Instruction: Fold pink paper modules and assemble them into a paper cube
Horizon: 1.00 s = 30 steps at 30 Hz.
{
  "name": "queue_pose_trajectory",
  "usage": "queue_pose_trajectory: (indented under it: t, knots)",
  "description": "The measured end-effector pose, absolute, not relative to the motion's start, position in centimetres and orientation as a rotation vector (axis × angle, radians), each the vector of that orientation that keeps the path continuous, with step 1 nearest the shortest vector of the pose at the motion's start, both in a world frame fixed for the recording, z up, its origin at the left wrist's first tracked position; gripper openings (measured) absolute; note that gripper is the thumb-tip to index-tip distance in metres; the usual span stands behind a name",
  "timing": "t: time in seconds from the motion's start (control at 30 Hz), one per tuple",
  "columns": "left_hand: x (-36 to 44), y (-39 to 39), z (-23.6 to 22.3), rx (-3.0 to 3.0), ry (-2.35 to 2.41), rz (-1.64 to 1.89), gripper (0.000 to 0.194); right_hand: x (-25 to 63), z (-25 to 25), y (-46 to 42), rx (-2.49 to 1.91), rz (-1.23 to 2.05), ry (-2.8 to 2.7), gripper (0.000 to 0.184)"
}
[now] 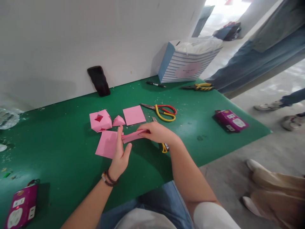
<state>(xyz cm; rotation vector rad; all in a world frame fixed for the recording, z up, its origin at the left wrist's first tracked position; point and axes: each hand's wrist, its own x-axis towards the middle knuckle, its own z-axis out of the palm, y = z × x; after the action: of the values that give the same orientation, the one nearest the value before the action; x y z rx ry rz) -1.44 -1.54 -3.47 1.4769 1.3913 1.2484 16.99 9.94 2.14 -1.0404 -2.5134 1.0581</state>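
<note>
My right hand pinches the right end of some pink paper, held on edge above the green table. My left hand is upright at the paper's left end, its fingers stretched out and its thumb apart. Beneath the left hand lies a square pink sheet, partly covered. A folded pink paper block with dark openings sits just beyond, beside a small folded pink piece. Another pink square lies flat behind the held paper. A yellow-handled tool is partly hidden under my right wrist.
Red-and-yellow scissors lie beyond my right hand. Farther back are a pen, yellow-handled pliers, a striped paper bag and a black phone against the wall. Purple boxes lie right and near left. People stand at the right.
</note>
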Motion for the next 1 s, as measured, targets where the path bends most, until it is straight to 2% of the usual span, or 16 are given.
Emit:
queue_pose_trajectory:
  t: [0.07,0.13,0.17,0.23,0.3,0.37,0.5,0.73,1.0]
  knots:
    - [-2.1,-1.5,-2.7,1.584,1.46,1.262,0.06,17.3,2.0,10.0,-1.045,1.04,-2.503,0.017]
    - [-3.6,-1.5,-1.5,1.739,1.598,1.293,0.041,17.7,2.0,10.1,-1.06,1.029,-2.444,0.018]
    - [-4.6,-1.4,-0.8,1.802,1.706,1.299,0.029,17.9,2.0,10.2,-1.073,1.025,-2.407,0.018]
    - [-7.0,-1.3,0.3,1.773,2.047,1.301,0.023,18.3,2.2,10.4,-1.102,1.02,-2.333,0.019]
    - [-9.3,-1.1,0.9,1.675,2.349,0.987,0.017,18.6,2.4,10.5,-1.129,1.014,-2.277,0.02]
    - [-11.2,-0.8,0.8,1.591,2.482,0.646,0.02,18.7,2.5,10.5,-1.155,1.012,-2.242,0.021]
    - [-12.7,-0.2,-0.6,1.593,2.369,0.512,0.037,18.9,2.3,10.5,-1.228,1.039,-2.188,0.03]
    - [-12.3,0.1,-1.3,1.48,2.2,0.603,0.018,19.2,2.3,10.8,-1.306,1.141,-2.106,0.027]
    - [-10.5,-0.1,-0.3,1.242,1.76,0.83,0.025,18.7,2.5,10.7,-1.13,1.317,-2.282,0.024]
